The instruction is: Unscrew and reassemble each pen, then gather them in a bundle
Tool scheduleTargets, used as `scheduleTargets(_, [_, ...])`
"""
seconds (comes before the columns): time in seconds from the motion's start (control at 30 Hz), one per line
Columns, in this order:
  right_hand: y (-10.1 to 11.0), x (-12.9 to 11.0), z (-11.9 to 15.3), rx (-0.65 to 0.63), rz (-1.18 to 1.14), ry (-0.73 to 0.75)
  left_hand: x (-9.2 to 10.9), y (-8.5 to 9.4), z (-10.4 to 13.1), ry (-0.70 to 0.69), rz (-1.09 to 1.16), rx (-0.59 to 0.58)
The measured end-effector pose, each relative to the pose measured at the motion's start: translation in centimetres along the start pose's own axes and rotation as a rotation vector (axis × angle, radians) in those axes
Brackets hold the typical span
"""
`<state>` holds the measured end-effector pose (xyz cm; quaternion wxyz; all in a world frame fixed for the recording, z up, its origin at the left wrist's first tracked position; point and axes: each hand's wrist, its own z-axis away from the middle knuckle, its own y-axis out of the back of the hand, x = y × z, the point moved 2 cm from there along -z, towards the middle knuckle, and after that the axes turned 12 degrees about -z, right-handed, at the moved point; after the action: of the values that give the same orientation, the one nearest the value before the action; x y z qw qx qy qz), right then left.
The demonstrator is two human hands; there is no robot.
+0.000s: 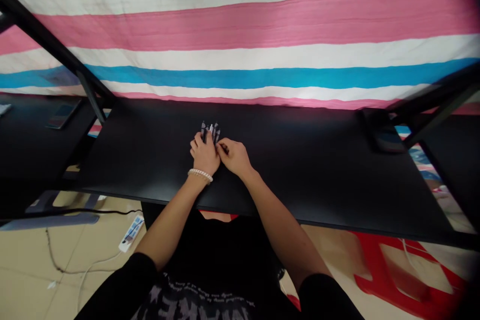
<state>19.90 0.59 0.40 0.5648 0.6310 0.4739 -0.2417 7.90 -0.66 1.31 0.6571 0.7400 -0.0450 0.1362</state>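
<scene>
A small bundle of pens [216, 131], dark and clear with a white one among them, lies on the black table [300, 160], tips pointing away from me. Across the bundle rests my left hand [204, 154], wearing a white beaded bracelet [200, 174]; its fingers are closed over the pens and hide their lower parts. My right hand [233, 156] touches the right side of the bundle, thumb and forefinger pinched together beside my left thumb. Whatever sits in that pinch is too small and covered to make out.
A striped sheet [262, 25] hangs behind the table between black metal bars. A dark flat object [382, 132] lies at the table's right end, and a phone [63, 114] on the left table. Below are a power strip [131, 233] and a red stool [405, 280].
</scene>
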Motion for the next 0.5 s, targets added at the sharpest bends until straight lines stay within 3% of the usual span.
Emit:
scheduleTargets(0.1, [0.7, 0.8, 0.2, 0.108, -0.025, -0.039, 1.5, -0.2, 0.2, 0.046, 0.072, -0.044])
scheduleTargets(0.2, [1.1, 1.2, 0.2, 0.163, -0.047, -0.067, 1.6, -0.2, 0.1, 0.056, 0.134, -0.075])
scheduleTargets(0.5, [1.1, 0.6, 0.0, 0.135, -0.051, -0.067, -2.7, 0.2, 1.0, -0.15, 0.304, -0.07])
